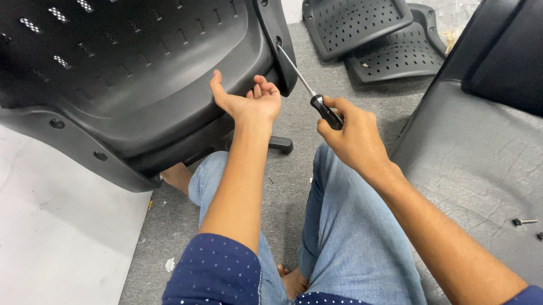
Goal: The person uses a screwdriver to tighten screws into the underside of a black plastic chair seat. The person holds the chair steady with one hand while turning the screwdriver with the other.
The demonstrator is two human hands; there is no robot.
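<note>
No packages, labels, signs or screens are visible in my view.
</note>
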